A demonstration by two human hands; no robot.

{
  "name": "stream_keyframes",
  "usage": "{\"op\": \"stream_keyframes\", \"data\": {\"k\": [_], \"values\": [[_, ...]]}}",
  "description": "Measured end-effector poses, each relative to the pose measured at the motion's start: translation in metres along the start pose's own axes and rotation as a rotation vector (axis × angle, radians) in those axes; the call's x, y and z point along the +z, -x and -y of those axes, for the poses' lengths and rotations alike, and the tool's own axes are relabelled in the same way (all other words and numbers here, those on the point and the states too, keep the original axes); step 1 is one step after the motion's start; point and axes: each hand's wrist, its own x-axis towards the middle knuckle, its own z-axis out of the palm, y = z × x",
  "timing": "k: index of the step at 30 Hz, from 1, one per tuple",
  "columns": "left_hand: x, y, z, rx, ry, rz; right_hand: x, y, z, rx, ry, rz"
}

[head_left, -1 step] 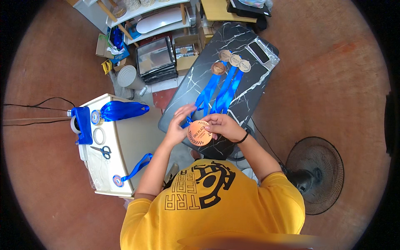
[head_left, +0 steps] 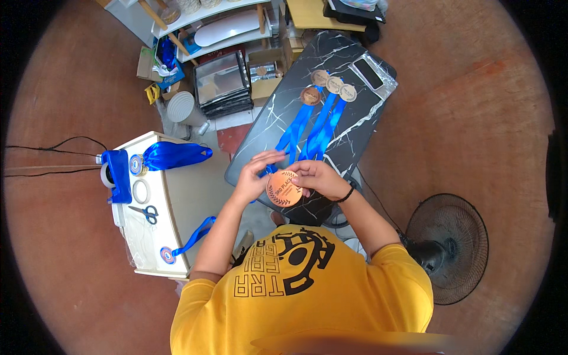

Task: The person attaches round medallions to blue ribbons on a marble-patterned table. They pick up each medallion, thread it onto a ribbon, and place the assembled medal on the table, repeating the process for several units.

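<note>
Landmark: black marble-patterned surface [head_left: 355, 118], in front of the person.
Left hand [head_left: 255, 177]: at the near edge of that surface, fingers [head_left: 273, 156] spread and touching the left rim of a round copper-coloured medal [head_left: 284, 188].
Right hand [head_left: 318, 177]: just right of the medal, fingers curled and clamped on its upper right edge.
Medal: held between both hands over the surface's near edge, face up, a blue ribbon trailing from it.
Finished medals [head_left: 329, 86]: four in a row at the far end of the surface, blue ribbons [head_left: 313, 133] running back toward the hands.
White side table [head_left: 177, 201]: left of the surface, carrying scissors [head_left: 145, 212] and tape rolls.
Floor fan [head_left: 448, 248]: right of the surface, on the floor.
</note>
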Motion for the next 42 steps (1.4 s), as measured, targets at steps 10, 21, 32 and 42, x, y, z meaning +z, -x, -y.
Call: {"op": "stream_keyframes", "data": {"k": [10,21,32,42], "values": [[-0.027,-0.034,-0.020,-0.008,0.181,-0.386,-0.001,0.014,0.024,0.099,0.124,-0.011],[0.025,0.032,0.027,-0.145,-0.359,-0.255,-0.034,0.026,0.036,-0.304,-0.412,-0.105],[0.127,0.031,0.072,-0.603,0.243,-0.126,-0.194,-0.094,-0.024,-0.083,0.044,-0.794],[0.124,0.020,0.106,-0.751,0.174,-0.130,-0.271,-0.150,-0.038,-0.040,0.310,-1.021]]}}
